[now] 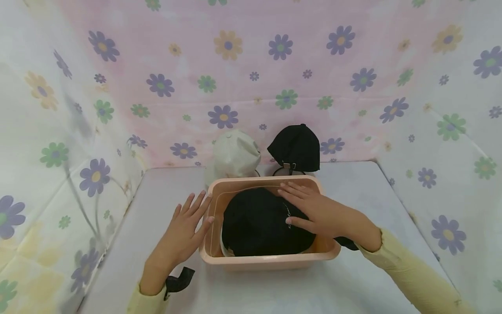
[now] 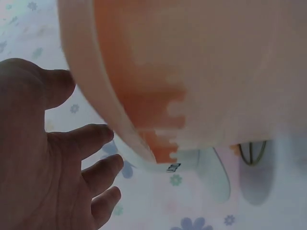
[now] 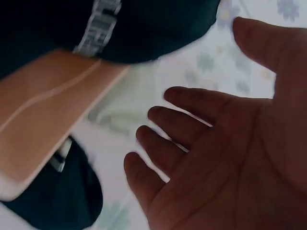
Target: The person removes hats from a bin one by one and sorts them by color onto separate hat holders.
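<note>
A peach plastic basin (image 1: 270,261) stands on the table with a black cap (image 1: 255,222) lying in it, light lettering on its side. A pale edge shows beneath this cap at the lower left. My left hand (image 1: 182,237) is at the basin's left side, fingers spread and thumb apart. In the left wrist view its fingertips (image 2: 103,132) are right at the rim. Over the basin's right part, my right hand (image 1: 323,213) is stretched out palm down, overlapping the black cap's lettering. The right wrist view shows its palm (image 3: 225,148) holding nothing, with the fingers straight.
Behind the basin, a white cap (image 1: 235,152) and another black cap (image 1: 296,146) with a metal strap buckle are propped up side by side. Flower-printed cloth (image 1: 251,87) walls the white table (image 1: 168,183) at the back and both sides.
</note>
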`<state>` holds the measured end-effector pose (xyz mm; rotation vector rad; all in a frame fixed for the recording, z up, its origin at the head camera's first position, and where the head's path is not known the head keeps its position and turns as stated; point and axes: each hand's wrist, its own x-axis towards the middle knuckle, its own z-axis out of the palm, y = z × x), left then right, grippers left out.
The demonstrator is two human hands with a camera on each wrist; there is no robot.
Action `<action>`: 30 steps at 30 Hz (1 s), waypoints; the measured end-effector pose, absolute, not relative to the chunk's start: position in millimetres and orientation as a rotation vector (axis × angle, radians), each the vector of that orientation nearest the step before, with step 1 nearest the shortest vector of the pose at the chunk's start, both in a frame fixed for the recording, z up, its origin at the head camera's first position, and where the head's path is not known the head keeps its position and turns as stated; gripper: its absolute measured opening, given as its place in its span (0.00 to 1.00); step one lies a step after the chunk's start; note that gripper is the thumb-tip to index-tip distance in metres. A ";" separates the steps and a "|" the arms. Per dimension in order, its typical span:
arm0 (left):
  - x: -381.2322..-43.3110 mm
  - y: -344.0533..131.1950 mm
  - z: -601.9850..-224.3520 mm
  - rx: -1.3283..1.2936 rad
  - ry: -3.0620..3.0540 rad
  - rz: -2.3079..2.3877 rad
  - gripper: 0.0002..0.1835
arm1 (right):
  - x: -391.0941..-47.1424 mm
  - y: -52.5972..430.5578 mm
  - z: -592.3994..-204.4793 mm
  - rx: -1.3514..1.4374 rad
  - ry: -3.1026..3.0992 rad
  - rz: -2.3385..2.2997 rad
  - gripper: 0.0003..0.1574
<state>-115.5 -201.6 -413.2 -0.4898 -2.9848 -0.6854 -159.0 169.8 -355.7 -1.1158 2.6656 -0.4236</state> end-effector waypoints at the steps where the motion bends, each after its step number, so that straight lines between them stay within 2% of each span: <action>1: -115.5 -199.9 -413.5 -0.496 -2.989 -0.691 0.34 | -159.9 165.1 -355.6 -1.150 2.629 -0.422 0.48; 7: -116.6 -192.0 -420.1 -0.520 -2.997 -0.683 0.33 | -165.5 138.5 -359.8 -1.320 2.497 -0.444 0.48; 15: -114.7 -186.0 -425.6 -0.509 -2.983 -0.586 0.34 | -173.6 112.0 -368.0 -1.388 2.417 -0.474 0.46; 30: -115.6 -182.9 -427.9 -0.505 -2.968 -0.481 0.35 | -192.5 91.5 -377.9 -1.283 2.421 -0.514 0.47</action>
